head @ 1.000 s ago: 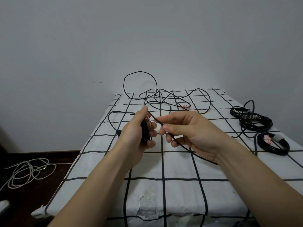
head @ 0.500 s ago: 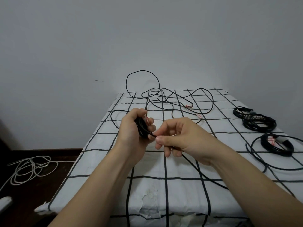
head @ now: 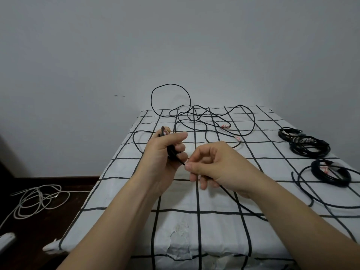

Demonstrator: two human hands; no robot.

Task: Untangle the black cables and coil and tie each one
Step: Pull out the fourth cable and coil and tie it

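Left hand (head: pixel 163 154) still grips the coil (head: pixel 171 151), right hand (head: pixel 212 166) pinching the cable (head: pixel 245 207); slack's now looped round a bundle (head: pixel 331 176) by the table's (head: pixel 214 230) right edge.

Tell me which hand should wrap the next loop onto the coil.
Right. The right hand pinches the loose cable just beside the coil, and the slack trails off under it toward the near right. The left hand is full, gripping the coil.
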